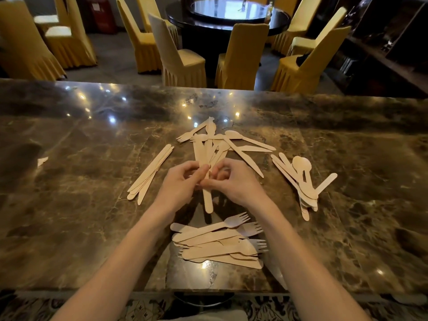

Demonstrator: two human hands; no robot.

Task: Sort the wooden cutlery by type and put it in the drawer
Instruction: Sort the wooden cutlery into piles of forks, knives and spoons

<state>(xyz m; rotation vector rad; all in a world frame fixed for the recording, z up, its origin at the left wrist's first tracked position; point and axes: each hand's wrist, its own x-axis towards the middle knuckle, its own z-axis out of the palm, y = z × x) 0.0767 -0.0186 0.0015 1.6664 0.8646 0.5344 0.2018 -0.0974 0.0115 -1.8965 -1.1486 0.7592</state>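
Head view. Both hands are held together above the middle of the tabletop (69, 205), a dark polished marble slab.

- Left hand (178, 184): fingers curled, thumb and fingertips closed on a bundle (207, 200) of several wooden pieces.
- Right hand (234, 181): fingers curled, the same bundle pinched from the other side; the fingertips of the two hands are touching.
- Bundle: fanned out away from the person, one handle end pointing back toward the person below the hands. Its far ends overlap the loose heap, so the exact count cannot be told.

Wooden cutlery on the tabletop, four groups noted:
- Loose heap (240, 144), mixed forks, spoons and knives, just beyond the hands.
- Fork pile (217, 242), between the forearms, near the front edge, tines mostly to the right.
- Spoon pile (301, 179), to the right of the hands, lying slantwise.
- Pile of long flat pieces (150, 172), to the left of the hands, lying slantwise; type not clearly readable.

A small pale scrap (42, 161) is seen far left. A dark curved handle (203, 297) is seen under the front edge. Behind the tabletop, yellow-covered chairs (180, 56) are set round a dark round table (227, 15).
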